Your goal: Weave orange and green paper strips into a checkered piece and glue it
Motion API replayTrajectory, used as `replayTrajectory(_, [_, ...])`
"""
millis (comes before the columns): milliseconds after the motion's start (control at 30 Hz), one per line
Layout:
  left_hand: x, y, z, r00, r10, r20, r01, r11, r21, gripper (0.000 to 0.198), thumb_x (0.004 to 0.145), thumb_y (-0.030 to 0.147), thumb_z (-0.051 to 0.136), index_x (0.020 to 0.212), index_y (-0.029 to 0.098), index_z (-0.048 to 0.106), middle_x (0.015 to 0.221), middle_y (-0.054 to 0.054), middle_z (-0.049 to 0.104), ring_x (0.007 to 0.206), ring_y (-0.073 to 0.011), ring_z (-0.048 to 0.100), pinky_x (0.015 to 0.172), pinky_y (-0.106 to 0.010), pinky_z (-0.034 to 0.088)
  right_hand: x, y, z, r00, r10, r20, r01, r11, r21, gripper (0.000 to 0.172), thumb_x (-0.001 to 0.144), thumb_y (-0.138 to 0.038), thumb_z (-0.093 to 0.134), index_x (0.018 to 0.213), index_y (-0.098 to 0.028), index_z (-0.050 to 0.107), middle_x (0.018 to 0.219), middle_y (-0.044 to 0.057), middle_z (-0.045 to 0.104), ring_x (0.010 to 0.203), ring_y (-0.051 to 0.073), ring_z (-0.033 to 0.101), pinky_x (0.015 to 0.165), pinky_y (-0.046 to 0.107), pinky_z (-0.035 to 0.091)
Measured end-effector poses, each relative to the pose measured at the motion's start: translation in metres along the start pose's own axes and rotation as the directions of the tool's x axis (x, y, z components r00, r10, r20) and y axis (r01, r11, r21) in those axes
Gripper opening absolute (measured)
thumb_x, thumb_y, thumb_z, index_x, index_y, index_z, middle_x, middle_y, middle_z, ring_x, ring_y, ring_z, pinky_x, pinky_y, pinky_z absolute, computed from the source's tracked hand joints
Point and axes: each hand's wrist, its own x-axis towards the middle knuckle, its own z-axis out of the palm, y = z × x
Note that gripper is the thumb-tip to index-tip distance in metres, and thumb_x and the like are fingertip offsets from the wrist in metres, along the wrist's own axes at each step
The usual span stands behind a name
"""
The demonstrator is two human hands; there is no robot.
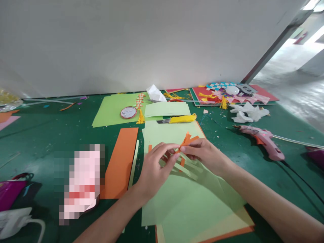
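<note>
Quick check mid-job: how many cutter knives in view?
1: the yellow cutter, near the far edge of the pale green paper, beyond the orange strips. Others may be hidden.

The left forearm [121,207] and right forearm [260,190], both bare, slant inward toward the far edge of the desk [48,135]. The left hand [154,167] arches its index finger [165,147] over the thumb [170,164] in a pinch; the right hand [206,153], fingers bent, also pinches, its fingertips [185,149] just beside the left's.

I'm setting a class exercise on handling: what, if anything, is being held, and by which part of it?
Orange paper strips, pinched by the left grip and right grip where the strips bunch together; the exact spot is hidden.
</note>
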Motion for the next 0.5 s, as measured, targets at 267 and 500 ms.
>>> replayTrajectory(267, [0.0003,0.0025,-0.0003,0.997,-0.081,0.015,0.082,0.993,-0.08,0.015,0.09,0.031,0.059,0.1,0.023,0.067,0.094,0.001,0.071,0.081,-0.0113,0.066,0.074,-0.018,0.052,-0.0013,0.0003,-0.001,0.999,0.041,-0.029,-0.038,0.995,0.096,0.045,0.07,-0.047,0.074,0.05,-0.017,0.046,0.046,-0.008,0.033,0.045,0.005,0.025,0.045,0.026,0.014])
replayTrajectory(500, [0.0003,0.0026,-0.0015,0.994,-0.112,-0.006,0.111,0.989,-0.097,0.015,0.089,0.032,0.06,0.095,0.022,0.068,0.094,0.0,0.072,0.081,-0.0118,0.066,0.072,-0.018,0.052,0.0019,-0.0013,-0.0033,0.996,0.065,-0.063,-0.06,0.996,0.072,0.03,0.064,-0.046,0.078,0.063,-0.017,0.069,0.053,-0.004,0.051,0.048,0.007,0.035,0.046,0.025,0.026])
